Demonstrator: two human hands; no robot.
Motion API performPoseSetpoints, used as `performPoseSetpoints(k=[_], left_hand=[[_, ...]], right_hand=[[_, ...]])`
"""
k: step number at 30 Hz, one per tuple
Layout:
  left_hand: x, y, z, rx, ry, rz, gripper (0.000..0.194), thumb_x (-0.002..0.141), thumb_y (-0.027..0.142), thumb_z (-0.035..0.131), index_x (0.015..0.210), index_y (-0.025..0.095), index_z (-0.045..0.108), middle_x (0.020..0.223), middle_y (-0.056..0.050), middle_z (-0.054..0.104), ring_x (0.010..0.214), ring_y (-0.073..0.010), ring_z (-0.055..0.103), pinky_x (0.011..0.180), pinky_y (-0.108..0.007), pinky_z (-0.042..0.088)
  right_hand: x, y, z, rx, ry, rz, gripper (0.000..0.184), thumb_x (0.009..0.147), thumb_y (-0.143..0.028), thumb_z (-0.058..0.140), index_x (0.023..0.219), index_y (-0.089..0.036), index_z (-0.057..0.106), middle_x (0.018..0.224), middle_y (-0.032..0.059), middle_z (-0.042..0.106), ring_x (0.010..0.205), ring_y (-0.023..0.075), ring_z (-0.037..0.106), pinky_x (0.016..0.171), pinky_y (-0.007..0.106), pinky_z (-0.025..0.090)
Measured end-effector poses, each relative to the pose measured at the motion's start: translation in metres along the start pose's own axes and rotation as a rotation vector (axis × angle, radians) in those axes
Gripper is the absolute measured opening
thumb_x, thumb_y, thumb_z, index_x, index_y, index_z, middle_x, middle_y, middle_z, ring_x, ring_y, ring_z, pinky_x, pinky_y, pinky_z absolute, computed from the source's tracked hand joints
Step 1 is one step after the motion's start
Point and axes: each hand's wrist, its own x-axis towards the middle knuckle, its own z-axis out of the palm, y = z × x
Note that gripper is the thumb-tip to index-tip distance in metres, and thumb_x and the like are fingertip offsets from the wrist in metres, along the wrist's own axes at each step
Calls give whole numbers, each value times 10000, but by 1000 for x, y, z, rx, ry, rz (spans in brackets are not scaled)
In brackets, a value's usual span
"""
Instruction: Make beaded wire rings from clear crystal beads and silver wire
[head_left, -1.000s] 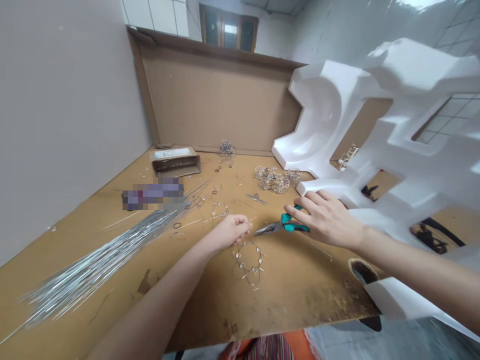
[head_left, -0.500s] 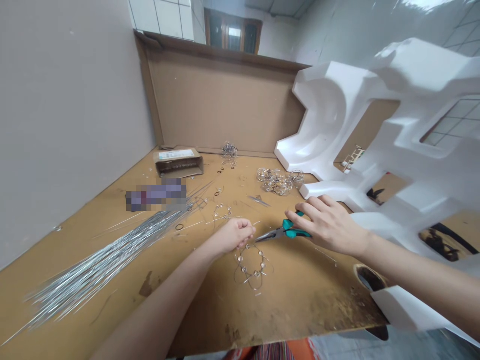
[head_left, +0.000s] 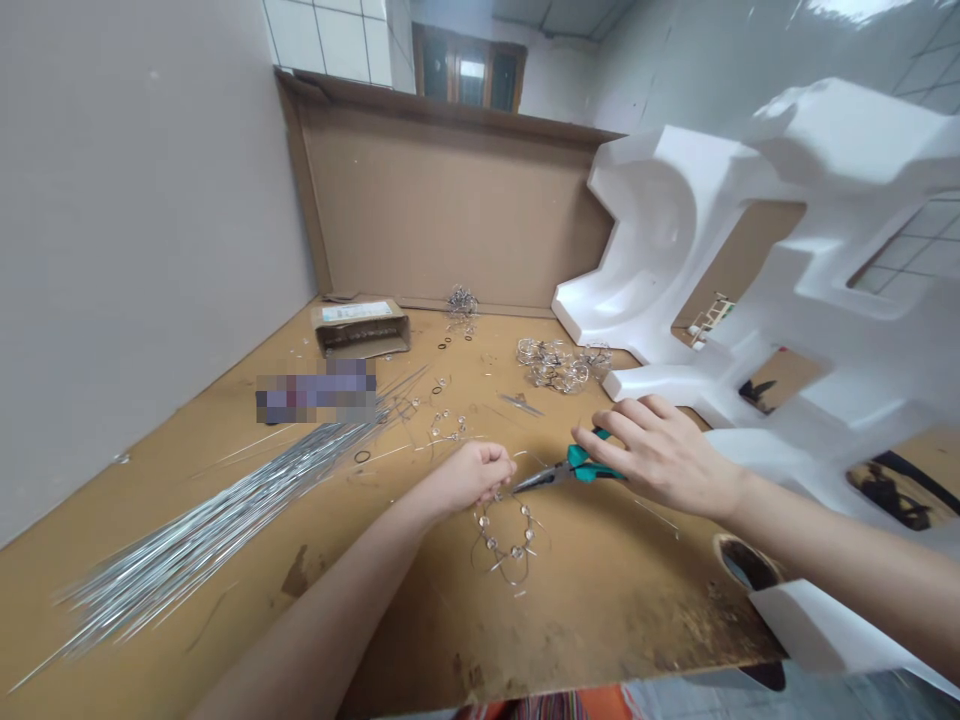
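Note:
My left hand (head_left: 480, 474) is closed in a pinch on the top of a wire ring with clear beads (head_left: 516, 552), and loops of thin wire stand out around the ring. In my right hand (head_left: 660, 450) are needle-nose pliers (head_left: 587, 465) with teal handles, held from above. Their jaws point left, and the tips are at the ring's upper edge beside my left fingertips. Whether the jaws grip the wire I cannot tell. A smaller beaded wire piece (head_left: 448, 425) lies just beyond my left hand.
A bundle of straight wires (head_left: 247, 510) lies at the left. Finished-looking wire shapes (head_left: 559, 363) are heaped at the back, near a small cardboard box (head_left: 361, 330). White foam packing (head_left: 645, 240) stands on the right. Tweezers (head_left: 521, 404) and dark rings (head_left: 363, 457) lie on the table (head_left: 600, 610).
The whole view has shifted slightly, so things appear a little further right and lower. Both hands keep nearly the same hold on the beaded ring and the pliers.

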Motion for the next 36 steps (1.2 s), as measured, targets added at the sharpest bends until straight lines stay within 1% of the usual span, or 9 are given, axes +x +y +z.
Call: performPoseSetpoints(k=[10,13,18,22,24,26,28,31,36], left_hand=[[-1,2,1,31,-3,-22,182,691,306,469,569,182,418,391,95,356,333,-45,268,380,-183,217],[-3,4,0,54,7,5,194,708,320,466,579,181,426,406,89,364,358,-54,283,403,-189,237],[-9,10,0,219,95,230,237,787,359,418,622,191,396,522,68,351,464,-81,312,460,-204,244],[-9,10,-2,499,243,465,270,829,308,379,590,183,377,608,35,374,584,-109,371,554,-224,289],[-8,8,-3,597,241,509,270,843,293,369,599,182,401,627,27,403,605,-115,395,581,-232,298],[-8,7,-4,638,204,499,271,852,298,365,617,181,433,634,24,425,606,-117,411,585,-234,300],[-8,7,-4,631,177,471,274,855,314,370,631,180,454,640,22,441,610,-119,421,581,-234,301],[-7,6,-4,561,139,425,274,850,335,381,644,176,470,644,24,448,620,-118,425,576,-227,307],[-3,3,-6,395,157,294,253,826,359,414,664,173,473,608,32,458,572,-109,419,544,-218,319]], right_hand=[[2,-1,-1,19,18,1,221,860,-167,421,1051,-211,523,829,60,575,703,169,392,611,310,240],[2,-2,1,56,13,20,219,841,-172,440,1036,-209,534,806,55,569,684,165,398,603,305,244],[1,-6,4,230,-80,158,218,767,-189,489,967,-190,577,746,52,556,673,166,463,575,286,265],[-1,-15,6,485,-286,407,146,690,-241,545,824,-227,603,639,8,568,512,130,477,476,250,227],[-2,-21,8,604,-374,494,116,666,-244,558,774,-243,600,561,-17,555,446,118,461,451,238,219],[-4,-27,10,669,-366,525,144,668,-264,561,806,-251,602,593,-13,575,476,128,493,459,236,250],[-6,-32,10,652,-280,529,228,671,-283,559,892,-244,596,724,20,602,603,161,545,516,249,308],[-10,-39,8,592,-180,517,311,680,-292,553,980,-211,573,848,64,586,772,205,543,638,291,355],[-28,-45,18,597,-197,522,321,723,-349,552,1010,-204,569,860,67,585,762,198,526,686,309,354]])
